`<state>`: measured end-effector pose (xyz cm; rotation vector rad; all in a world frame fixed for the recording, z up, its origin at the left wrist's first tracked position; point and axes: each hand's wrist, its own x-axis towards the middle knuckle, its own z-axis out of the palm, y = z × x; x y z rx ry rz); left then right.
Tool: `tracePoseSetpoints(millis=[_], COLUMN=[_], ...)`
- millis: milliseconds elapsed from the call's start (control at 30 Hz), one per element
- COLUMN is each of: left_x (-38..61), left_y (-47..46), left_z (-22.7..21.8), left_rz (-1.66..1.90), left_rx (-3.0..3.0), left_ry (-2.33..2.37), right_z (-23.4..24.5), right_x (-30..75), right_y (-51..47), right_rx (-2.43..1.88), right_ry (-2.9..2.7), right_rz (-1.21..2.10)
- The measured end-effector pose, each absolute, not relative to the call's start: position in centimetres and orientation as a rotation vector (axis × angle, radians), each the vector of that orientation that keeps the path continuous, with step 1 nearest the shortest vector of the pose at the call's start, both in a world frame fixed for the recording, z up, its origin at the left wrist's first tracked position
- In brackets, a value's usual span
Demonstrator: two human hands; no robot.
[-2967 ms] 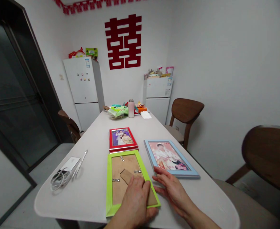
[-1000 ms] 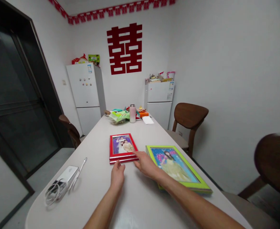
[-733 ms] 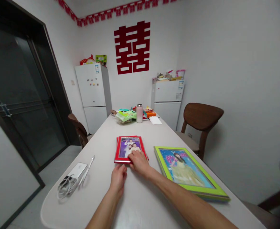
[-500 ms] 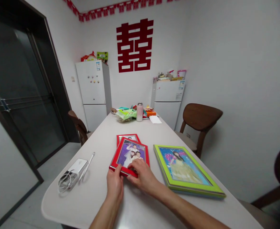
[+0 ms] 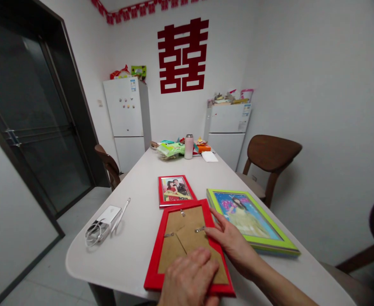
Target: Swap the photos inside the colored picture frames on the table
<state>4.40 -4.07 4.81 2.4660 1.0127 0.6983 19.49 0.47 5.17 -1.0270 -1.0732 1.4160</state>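
Observation:
A red picture frame (image 5: 162, 238) is held with its brown backing board toward me, showing metal clips and a slit across the board. My right hand (image 5: 234, 244) grips its right edge, thumb on the back near a clip. Across the bottom edge lies my left hand (image 5: 190, 276), closed, with bent fingers on the backing; its thumb is hidden. Just beyond, a second red picture frame (image 5: 160, 193) lies face up with a photo of two people. To the right, a larger green picture frame (image 5: 263, 248) rests on top of other frames, its photo upward.
The white table (image 5: 132, 238) carries a power bank with a coiled cable (image 5: 104, 223) at left. Farther back stand a pink bottle (image 5: 188, 146), green packages (image 5: 171, 149) and a white paper (image 5: 210, 157). Brown chairs (image 5: 273, 153) flank the table; two fridges (image 5: 125, 108) stand behind.
The red frame in my hands has turned from photo side to backing side and come closer. My right hand moved to its right edge. The second red frame is now uncovered.

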Motion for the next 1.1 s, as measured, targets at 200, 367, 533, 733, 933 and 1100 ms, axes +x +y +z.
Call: tracePoseSetpoints(millis=[200, 367, 533, 733, 933, 1100], left_x=[4.3, 1.9, 0.6, 0.6, -0.1, -0.5], left_y=[-3.0, -0.9, 0.4, 0.3, 0.5, 0.5], left_z=[3.6, 2.1, 0.3, -0.2, -1.1, -1.4], left_rz=[0.461, 0.540, 0.613, 0.613, 0.770, 0.860], left_rx=[2.314, 2.182, 2.134, 2.138, 2.110, 2.050], left_ry=[1.136, 1.499, 1.638, 1.643, 1.604, 1.558], right_z=[1.0, 0.6, 0.7, 0.6, 0.3, 0.5], right_x=[20.4, 20.4, 20.3, 19.9, 19.2, 19.3], right_y=[2.1, 2.1, 2.0, 2.2, 3.5, 4.2], right_rx=[-1.489, -1.639, -1.722, -1.749, -1.718, -1.720], right_ry=[-1.597, -1.897, -2.047, -2.138, -2.163, -2.180], right_rz=[0.869, 0.531, 0.385, 0.332, 0.224, 0.192])
